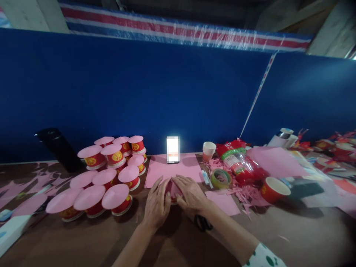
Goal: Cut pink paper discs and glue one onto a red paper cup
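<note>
left hand (158, 203) & right hand (193, 193) both cupped on opp. sides of a pink-topped cup (174, 190), gripping it btwn them, fingers partly bent, low over the worktop (111, 241). pink sheets (172, 171) lie just beyond, w/ lit phone (173, 149) upright there; finished-looking cups w/ pink discs (87, 201) grouped on left, tape roll (221, 178) on right.

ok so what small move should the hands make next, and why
Perhaps press the pink piece lightly: the left hand and right hand sit around it, and the red cups at left wear pink tops.
</note>
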`<state>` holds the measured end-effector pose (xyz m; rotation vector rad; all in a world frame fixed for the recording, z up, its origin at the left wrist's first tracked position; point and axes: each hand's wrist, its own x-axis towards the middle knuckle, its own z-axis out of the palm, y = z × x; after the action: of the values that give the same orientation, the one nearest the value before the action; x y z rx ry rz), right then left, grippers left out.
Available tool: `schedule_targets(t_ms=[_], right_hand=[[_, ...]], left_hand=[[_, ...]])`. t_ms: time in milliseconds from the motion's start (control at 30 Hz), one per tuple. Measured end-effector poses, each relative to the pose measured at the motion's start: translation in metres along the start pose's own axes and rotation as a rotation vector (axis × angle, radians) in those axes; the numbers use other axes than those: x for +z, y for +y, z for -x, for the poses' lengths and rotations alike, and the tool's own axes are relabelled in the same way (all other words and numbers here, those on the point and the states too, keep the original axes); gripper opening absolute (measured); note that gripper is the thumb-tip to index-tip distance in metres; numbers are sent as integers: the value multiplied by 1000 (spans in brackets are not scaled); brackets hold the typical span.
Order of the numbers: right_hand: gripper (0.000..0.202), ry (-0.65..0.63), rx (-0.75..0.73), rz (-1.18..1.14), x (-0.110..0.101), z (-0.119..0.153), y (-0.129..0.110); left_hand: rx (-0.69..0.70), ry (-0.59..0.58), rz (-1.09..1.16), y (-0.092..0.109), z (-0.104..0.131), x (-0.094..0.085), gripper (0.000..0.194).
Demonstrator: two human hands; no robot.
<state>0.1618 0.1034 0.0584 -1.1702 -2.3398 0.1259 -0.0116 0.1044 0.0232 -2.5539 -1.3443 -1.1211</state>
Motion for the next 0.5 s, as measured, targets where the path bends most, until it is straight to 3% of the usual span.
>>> schedule_targets(t_ms=[167,367,500], right_hand=[[62,3,-7,-35,-3,4,-3],[53,139,-13,28,-4,28,-12],[48,165,10,77,-2,39,-16]], left_hand=[[-2,-6,5,-2,1,1,45],[11,1,18,-4,2,3,48],[39,40,12,-2,6,-4,46]])
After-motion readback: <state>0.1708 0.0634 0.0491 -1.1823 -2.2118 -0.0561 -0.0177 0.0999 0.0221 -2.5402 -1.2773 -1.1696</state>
